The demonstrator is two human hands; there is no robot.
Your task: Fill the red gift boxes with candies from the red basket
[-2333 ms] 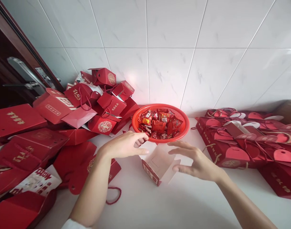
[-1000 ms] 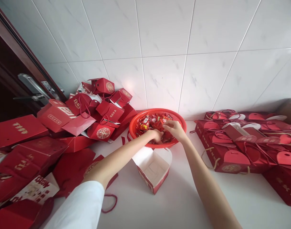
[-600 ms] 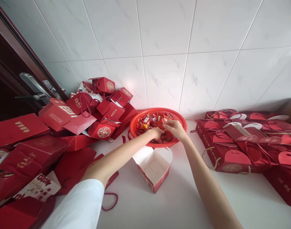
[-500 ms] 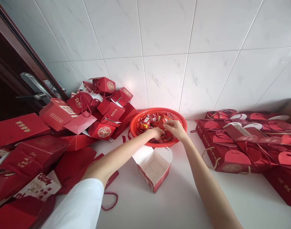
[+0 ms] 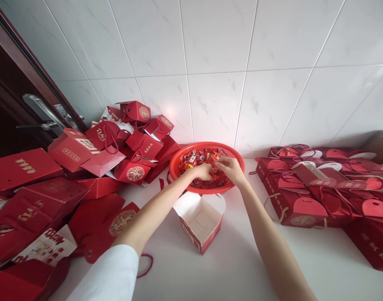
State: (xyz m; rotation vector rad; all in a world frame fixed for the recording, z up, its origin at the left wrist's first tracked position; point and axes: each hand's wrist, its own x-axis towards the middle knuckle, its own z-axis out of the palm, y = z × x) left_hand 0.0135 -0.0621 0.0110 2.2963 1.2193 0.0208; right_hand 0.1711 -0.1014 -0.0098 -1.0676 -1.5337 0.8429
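Note:
Both hands are in a red plastic basket (image 5: 238, 180) that holds several wrapped candies (image 5: 191, 159). My left hand (image 5: 204, 172) reaches down among the candies, its fingertips partly hidden. Close beside it on the right, my right hand (image 5: 228, 167) has its thumb and fingers drawn together over the candies; what they hold, if anything, is too small to tell. In front of the basket stands an open red box (image 5: 197, 223) with a white inside, nothing visible in it.
A heap of loose red boxes (image 5: 44, 200) fills the left side of the white table (image 5: 235, 267). Rows of closed red boxes with handles (image 5: 307, 207) stand on the right. Behind is a tiled wall (image 5: 216, 104), with a door handle (image 5: 42, 110) at the far left.
My left hand has risen slightly among the candies, showing more of its back. My right hand has hardly moved. The whole view has shifted a little.

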